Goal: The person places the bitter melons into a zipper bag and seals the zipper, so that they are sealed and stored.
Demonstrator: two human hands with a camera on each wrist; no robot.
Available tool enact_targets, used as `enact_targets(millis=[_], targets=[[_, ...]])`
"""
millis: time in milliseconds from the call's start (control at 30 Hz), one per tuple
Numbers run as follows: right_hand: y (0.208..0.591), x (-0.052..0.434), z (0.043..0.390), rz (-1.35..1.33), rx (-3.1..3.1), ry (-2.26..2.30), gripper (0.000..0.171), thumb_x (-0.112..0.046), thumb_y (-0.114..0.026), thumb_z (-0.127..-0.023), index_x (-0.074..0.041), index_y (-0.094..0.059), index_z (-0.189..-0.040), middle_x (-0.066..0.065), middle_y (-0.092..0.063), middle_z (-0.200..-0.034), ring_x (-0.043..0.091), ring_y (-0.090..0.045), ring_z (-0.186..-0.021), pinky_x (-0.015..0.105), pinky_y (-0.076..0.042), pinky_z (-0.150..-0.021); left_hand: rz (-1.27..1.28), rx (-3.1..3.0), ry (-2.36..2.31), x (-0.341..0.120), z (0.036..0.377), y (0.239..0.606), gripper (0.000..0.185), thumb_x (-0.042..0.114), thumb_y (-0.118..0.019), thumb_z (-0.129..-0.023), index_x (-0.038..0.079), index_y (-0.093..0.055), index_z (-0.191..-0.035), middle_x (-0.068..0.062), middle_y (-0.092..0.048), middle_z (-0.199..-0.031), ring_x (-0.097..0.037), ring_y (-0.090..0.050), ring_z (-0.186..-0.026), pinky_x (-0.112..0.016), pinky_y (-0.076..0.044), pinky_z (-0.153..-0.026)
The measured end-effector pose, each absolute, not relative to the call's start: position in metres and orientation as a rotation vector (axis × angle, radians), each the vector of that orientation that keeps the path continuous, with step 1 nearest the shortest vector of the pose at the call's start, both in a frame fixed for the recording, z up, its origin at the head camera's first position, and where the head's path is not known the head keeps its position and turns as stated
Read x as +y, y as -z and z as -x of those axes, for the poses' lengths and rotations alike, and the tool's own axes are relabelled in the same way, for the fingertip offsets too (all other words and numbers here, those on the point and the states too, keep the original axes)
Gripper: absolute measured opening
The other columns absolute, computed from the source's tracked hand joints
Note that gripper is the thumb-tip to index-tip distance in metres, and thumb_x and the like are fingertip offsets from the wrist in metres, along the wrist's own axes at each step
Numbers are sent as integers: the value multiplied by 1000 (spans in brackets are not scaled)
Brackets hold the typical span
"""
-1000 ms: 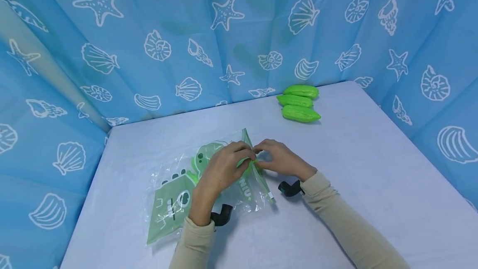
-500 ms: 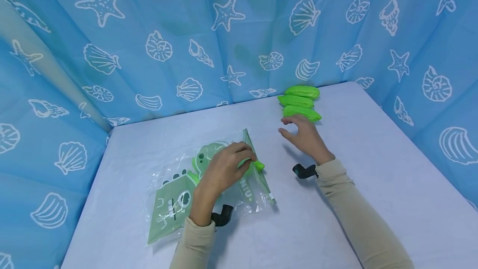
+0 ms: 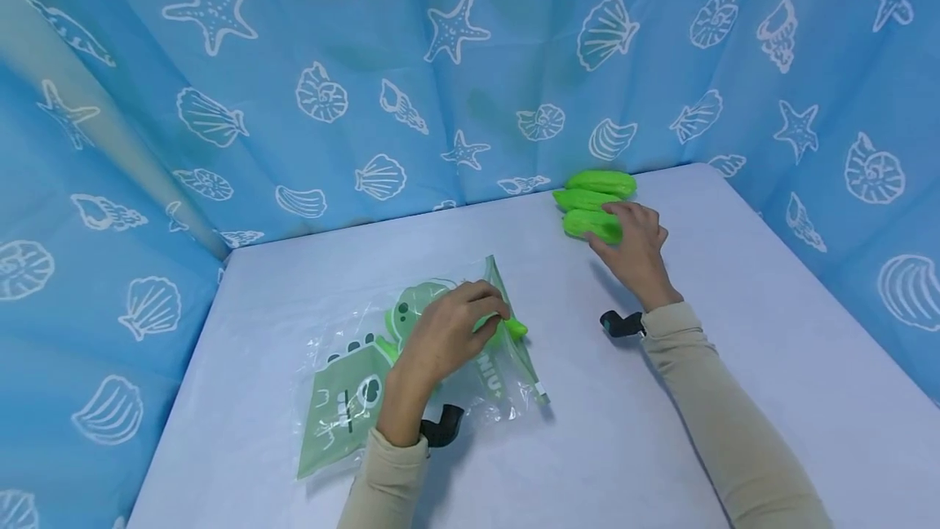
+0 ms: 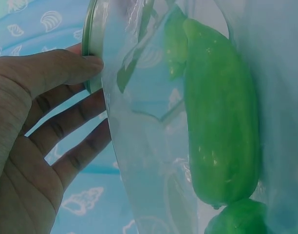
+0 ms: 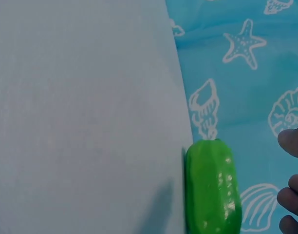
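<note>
L hand [image 3: 448,333] sits on the clear zip bag [image 3: 345,398] w/ green dino print, lying flat on the pale table [image 3: 734,284] at approx 7 o'clock from table centre. Fingers curled, pinching the bag's mouth edge at its 2 o'clock corner; wrist view shows thumb [image 4: 66,68] pressed on the green zip strip, other fingers behind the film. Inside the bag: at least 1 green pod-shaped piece [image 4: 219,122], a 2nd one just below it, seen thru the plastic. A green tip [image 3: 516,327] pokes out by the fingertips.

R hand [image 3: 631,247] is out at approx 1 o'clock, by the far table edge, lying over the nearest of 3 green pods [image 3: 595,201] stacked side by side vs. the blue shell-print curtain [image 3: 367,88]. Fingers bent over the near pod [image 3: 591,223], touching it; whether they've really closed round it prob can't be told, since the hand's back hides the contact. R wrist cam shows only one pod [image 5: 212,187] at the table edge w/ fingertips [image 5: 292,141] off at 3 o'clock, not on it.
</note>
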State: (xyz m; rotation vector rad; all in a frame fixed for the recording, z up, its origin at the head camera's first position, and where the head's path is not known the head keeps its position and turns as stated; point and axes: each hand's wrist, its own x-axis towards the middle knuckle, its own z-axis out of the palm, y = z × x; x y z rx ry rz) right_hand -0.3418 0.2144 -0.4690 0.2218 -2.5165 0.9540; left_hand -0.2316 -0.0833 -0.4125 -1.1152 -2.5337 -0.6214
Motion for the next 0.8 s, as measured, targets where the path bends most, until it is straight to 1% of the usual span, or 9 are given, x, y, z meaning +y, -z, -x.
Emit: enact_targets(millis=[167,300,500,600,700,800], targets=[[480,224,342,-158,-2562,-923,59,-32,-66,-83,-5,-44,-132,16,-36,-133,35,-20,-123,52,-16,-87,1131,-2538,627,-81,230,413,11,10,-66,-84,18,-70,-91,8,-59,-100,-5,-55,-87,-20,-47,-72],[483,228,347,-117,-2589,-913,65,-32,-66,-83,-6,-38,-136,18,-32,-135,36,-19,-122,52,-16,-84,1137,-2533,639,-80,231,413,11,10,-66,-84,18,-70,-91,8,-59,-101,-5,-54,-89,-20,-47,-73],[489,234,354,-66,-2650,-944,71,-36,-64,-84,-7,-32,-140,18,-29,-138,36,-17,-124,54,-16,-88,1137,-2527,656,-80,232,414,11,9,-66,-84,17,-70,-91,8,-59,-100,-6,-55,-88,-21,-46,-74],[493,237,355,-66,-2684,-944,73,-36,-63,-85,-5,-29,-142,19,-28,-141,38,-16,-126,56,-15,-89,1139,-2533,651,-80,232,415,11,9,-66,-83,17,-70,-91,8,-59,-99,-6,-54,-88,-21,-46,-74],[497,240,356,-69,-2710,-934,71,-35,-62,-86,-3,-30,-141,20,-29,-141,38,-16,-128,57,-15,-89,1135,-2537,637,-80,232,415,11,10,-67,-83,18,-70,-91,8,-59,-99,-6,-54,-88,-20,-46,-73],[500,241,356,-71,-2697,-958,64,-30,-63,-87,-2,-36,-137,20,-33,-138,38,-18,-127,56,-14,-89,1127,-2540,630,-79,232,415,12,10,-67,-83,18,-70,-90,9,-59,-99,-6,-54,-87,-20,-46,-72]])
